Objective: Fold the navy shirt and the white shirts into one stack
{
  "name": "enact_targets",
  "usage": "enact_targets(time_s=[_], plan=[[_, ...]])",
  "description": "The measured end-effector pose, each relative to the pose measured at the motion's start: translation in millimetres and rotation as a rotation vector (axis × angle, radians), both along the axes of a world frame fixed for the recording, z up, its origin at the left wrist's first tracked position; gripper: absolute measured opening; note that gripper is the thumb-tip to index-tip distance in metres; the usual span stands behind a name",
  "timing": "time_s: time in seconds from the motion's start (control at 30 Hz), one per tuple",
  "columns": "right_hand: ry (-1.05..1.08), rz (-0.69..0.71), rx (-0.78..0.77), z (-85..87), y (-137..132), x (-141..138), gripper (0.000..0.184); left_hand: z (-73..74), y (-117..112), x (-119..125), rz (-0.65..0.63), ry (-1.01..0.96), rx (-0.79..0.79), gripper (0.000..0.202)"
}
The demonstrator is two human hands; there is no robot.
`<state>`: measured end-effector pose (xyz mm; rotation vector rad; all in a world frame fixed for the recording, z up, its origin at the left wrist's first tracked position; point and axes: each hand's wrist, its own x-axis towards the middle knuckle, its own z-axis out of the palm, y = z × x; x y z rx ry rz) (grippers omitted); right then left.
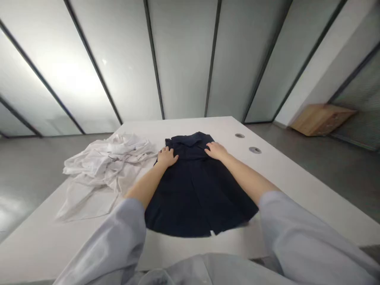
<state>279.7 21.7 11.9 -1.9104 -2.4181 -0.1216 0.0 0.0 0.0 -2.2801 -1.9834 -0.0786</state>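
A: Dark garment (pixel 194 194) on table (pixel 299 206), centre; left hand (pixel 168 156) spread on it at 10 o'clock, right hand (pixel 216 151) likewise at 1. Room?

B: Bare at 3; white cloth heap (pixel 108 162) crowds 9, inner layers hidden.

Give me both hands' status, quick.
Left hand: open, laid on the dark garment near its upper left edge.
Right hand: on its upper right, fingers slightly bent; whether it grips cloth cannot be told.
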Motion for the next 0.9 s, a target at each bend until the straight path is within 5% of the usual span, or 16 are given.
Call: enact_targets(time_s=[0.2,0.47,0.63,0.77,0.83,0.9], plan=[[-0.001,-0.097,0.006,-21.8,-3,6,0.047,-13.9,-7,-5,0.058,-0.062,-0.020,0.067],[0.231,-0.242,-0.124,-5.8,30,39,0.025,1.3,1,-17,-0.030,-0.042,-0.028,0.048],[0.852,-0.644,-0.027,6.7,50,88,0.026,7.1,25,-31,-0.082,-0.358,-0.223,0.037],[0.883,-0.817,0.177,13.2,53,112,0.045,2.6,39,-38,0.067,-0.600,-0.143,0.038],[0.813,-0.773,0.272,11.4,52,107,0.049,-2.0,41,-39,0.152,-0.553,0.003,0.050],[0.698,-0.572,0.318,5.0,49,88,0.049,-5.8,42,-37,0.181,-0.484,0.039,0.070]])
